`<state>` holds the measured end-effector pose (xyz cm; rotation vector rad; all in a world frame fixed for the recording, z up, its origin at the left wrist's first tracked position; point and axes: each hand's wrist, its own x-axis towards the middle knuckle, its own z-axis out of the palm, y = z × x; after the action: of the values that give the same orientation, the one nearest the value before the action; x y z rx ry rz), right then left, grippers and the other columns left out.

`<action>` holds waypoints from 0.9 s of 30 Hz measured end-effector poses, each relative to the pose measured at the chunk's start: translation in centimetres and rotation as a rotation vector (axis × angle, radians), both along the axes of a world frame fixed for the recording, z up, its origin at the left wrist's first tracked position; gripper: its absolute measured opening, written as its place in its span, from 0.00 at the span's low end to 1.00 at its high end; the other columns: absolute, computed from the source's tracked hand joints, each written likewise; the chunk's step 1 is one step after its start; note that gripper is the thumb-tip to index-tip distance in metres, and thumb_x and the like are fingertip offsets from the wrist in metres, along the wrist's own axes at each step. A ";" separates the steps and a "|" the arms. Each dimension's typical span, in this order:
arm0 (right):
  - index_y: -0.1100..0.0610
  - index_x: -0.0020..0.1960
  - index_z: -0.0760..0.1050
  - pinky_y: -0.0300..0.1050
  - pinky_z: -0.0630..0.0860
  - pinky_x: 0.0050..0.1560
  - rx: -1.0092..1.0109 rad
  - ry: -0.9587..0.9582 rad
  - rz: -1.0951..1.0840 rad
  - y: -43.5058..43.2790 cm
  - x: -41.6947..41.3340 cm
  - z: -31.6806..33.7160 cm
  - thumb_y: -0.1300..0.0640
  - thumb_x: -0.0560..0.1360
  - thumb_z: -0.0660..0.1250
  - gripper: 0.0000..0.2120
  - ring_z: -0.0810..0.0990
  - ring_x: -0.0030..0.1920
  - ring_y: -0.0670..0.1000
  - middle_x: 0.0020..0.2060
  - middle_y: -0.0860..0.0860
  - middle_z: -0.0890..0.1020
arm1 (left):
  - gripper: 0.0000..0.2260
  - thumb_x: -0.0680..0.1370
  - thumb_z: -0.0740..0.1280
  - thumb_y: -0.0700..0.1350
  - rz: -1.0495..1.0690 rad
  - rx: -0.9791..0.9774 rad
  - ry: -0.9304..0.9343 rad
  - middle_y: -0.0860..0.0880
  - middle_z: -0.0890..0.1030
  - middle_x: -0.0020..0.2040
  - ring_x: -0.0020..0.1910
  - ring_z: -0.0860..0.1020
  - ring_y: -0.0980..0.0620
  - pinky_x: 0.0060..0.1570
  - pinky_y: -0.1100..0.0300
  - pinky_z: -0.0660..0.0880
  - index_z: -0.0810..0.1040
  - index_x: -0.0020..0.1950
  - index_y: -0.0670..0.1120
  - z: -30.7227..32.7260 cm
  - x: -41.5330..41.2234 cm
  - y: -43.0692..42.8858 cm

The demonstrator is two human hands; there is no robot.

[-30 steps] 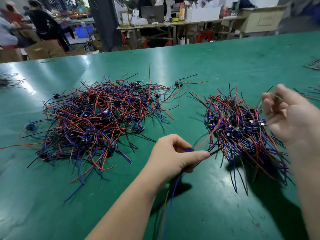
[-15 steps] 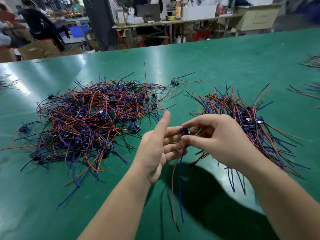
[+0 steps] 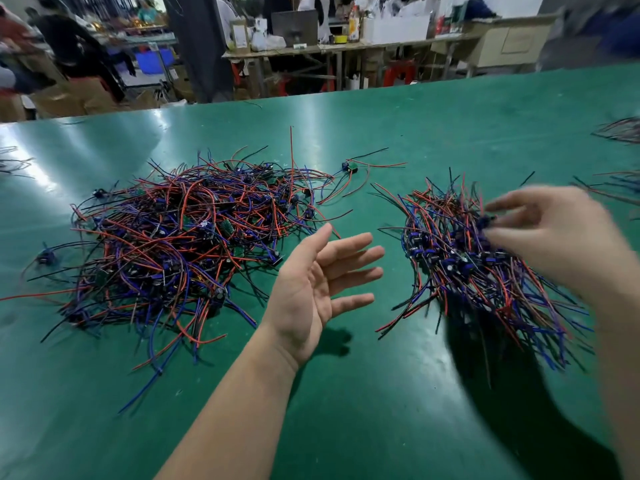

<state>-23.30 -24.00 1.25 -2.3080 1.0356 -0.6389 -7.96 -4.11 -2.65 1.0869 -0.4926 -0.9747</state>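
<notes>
On the green table point(image 3: 381, 393), the right hand point(image 3: 554, 237) pinches a part point(image 3: 485, 221) over the right pile point(image 3: 467, 271); it is best laid with wires aligned. The left hand point(image 3: 311, 285) hovers empty, fingers spread.

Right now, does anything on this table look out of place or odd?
One stray wired unit lies apart from the left pile, just beyond its far right edge. Nothing else stands out.
</notes>
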 end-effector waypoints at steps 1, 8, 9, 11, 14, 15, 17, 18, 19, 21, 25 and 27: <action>0.48 0.49 0.81 0.40 0.72 0.40 -0.029 0.191 -0.017 -0.2 -0.1 -0.6 0.57 0.69 0.74 0.09 0.81 0.41 0.48 0.39 0.47 0.83 | 0.26 0.67 0.60 0.62 0.005 0.017 -0.012 0.45 0.84 0.54 0.53 0.82 0.47 0.42 0.58 0.80 0.82 0.54 0.45 0.0 0.0 0.0; 0.35 0.73 0.56 0.59 0.59 0.72 -0.012 0.469 0.141 3.6 0.7 -4.5 0.34 0.73 0.58 0.29 0.56 0.75 0.60 0.76 0.55 0.56 | 0.21 0.79 0.54 0.57 0.033 0.182 -0.113 0.48 0.85 0.50 0.49 0.83 0.50 0.43 0.57 0.77 0.83 0.51 0.47 -0.7 -0.1 -0.2; 0.30 0.71 0.50 0.66 0.54 0.71 0.000 0.547 0.163 4.2 1.1 -5.4 0.32 0.74 0.55 0.28 0.47 0.76 0.61 0.77 0.51 0.47 | 0.21 0.79 0.54 0.58 0.031 0.190 -0.117 0.48 0.85 0.50 0.49 0.83 0.50 0.43 0.57 0.77 0.83 0.51 0.47 -0.7 -0.1 -0.2; 0.27 0.69 0.49 0.74 0.49 0.67 0.009 0.667 0.189 4.8 1.6 -6.6 0.35 0.76 0.54 0.24 0.33 0.74 0.62 0.76 0.46 0.37 | 0.22 0.79 0.54 0.58 0.023 0.203 -0.124 0.49 0.85 0.50 0.49 0.83 0.50 0.43 0.57 0.77 0.83 0.51 0.47 -0.7 -0.2 -0.2; 0.32 0.70 0.59 0.75 0.51 0.67 -0.019 0.681 0.249 4.1 1.3 -6.7 0.42 0.78 0.58 0.21 0.32 0.74 0.61 0.76 0.46 0.37 | 0.22 0.79 0.54 0.58 0.015 0.212 -0.124 0.49 0.85 0.51 0.49 0.83 0.50 0.43 0.57 0.78 0.83 0.52 0.47 -0.7 -0.2 -0.2; 0.35 0.70 0.62 0.73 0.53 0.68 -0.023 0.657 0.269 3.7 1.1 -6.5 0.42 0.77 0.59 0.21 0.34 0.75 0.61 0.77 0.47 0.39 | 0.21 0.79 0.54 0.58 0.015 0.209 -0.122 0.49 0.85 0.51 0.49 0.83 0.50 0.43 0.57 0.78 0.83 0.52 0.47 -0.7 -0.1 -0.2; 0.41 0.68 0.69 0.69 0.56 0.70 -0.028 0.586 0.283 3.1 0.6 -6.4 0.41 0.76 0.62 0.21 0.38 0.76 0.58 0.77 0.50 0.44 | 0.21 0.79 0.54 0.57 0.014 0.203 -0.119 0.48 0.85 0.51 0.49 0.83 0.50 0.43 0.57 0.78 0.83 0.52 0.47 -0.7 -0.1 -0.2; 0.43 0.66 0.71 0.66 0.57 0.70 -0.030 0.552 0.280 2.9 0.3 -6.4 0.40 0.75 0.63 0.21 0.39 0.76 0.56 0.77 0.50 0.46 | 0.21 0.79 0.54 0.57 0.014 0.201 -0.119 0.48 0.85 0.51 0.50 0.83 0.50 0.43 0.57 0.78 0.83 0.52 0.47 -0.7 -0.1 -0.2; 0.45 0.65 0.72 0.64 0.57 0.71 -0.034 0.528 0.274 2.8 0.2 -6.4 0.40 0.75 0.63 0.21 0.40 0.77 0.55 0.78 0.51 0.47 | 0.21 0.79 0.54 0.57 0.017 0.200 -0.120 0.48 0.85 0.51 0.50 0.83 0.50 0.43 0.57 0.78 0.83 0.52 0.47 -0.7 0.0 -0.2; 0.47 0.66 0.73 0.57 0.54 0.74 -0.051 0.508 0.268 2.3 0.1 -6.4 0.41 0.75 0.62 0.21 0.42 0.77 0.53 0.78 0.54 0.48 | 0.21 0.79 0.54 0.57 0.025 0.214 -0.124 0.48 0.85 0.50 0.50 0.83 0.49 0.43 0.57 0.78 0.83 0.51 0.47 -0.8 0.1 -0.2; 0.50 0.69 0.71 0.45 0.48 0.73 -0.053 0.539 0.280 1.4 0.4 -5.1 0.48 0.77 0.64 0.21 0.44 0.77 0.54 0.77 0.56 0.47 | 0.19 0.80 0.56 0.54 0.125 0.309 -0.177 0.48 0.85 0.47 0.48 0.83 0.49 0.47 0.54 0.77 0.83 0.47 0.46 -0.8 0.1 -0.4; 0.50 0.70 0.70 0.48 0.49 0.74 -0.055 0.610 0.298 1.3 0.6 -4.2 0.49 0.77 0.64 0.22 0.45 0.77 0.56 0.77 0.57 0.46 | 0.15 0.80 0.59 0.51 0.248 0.374 -0.348 0.50 0.85 0.44 0.45 0.81 0.50 0.47 0.57 0.76 0.83 0.43 0.47 -1.0 0.1 -0.6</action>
<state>-22.67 -22.72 -2.92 -2.7028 0.8894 0.1746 -7.87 -4.70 -3.68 1.6291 -0.4511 -0.6731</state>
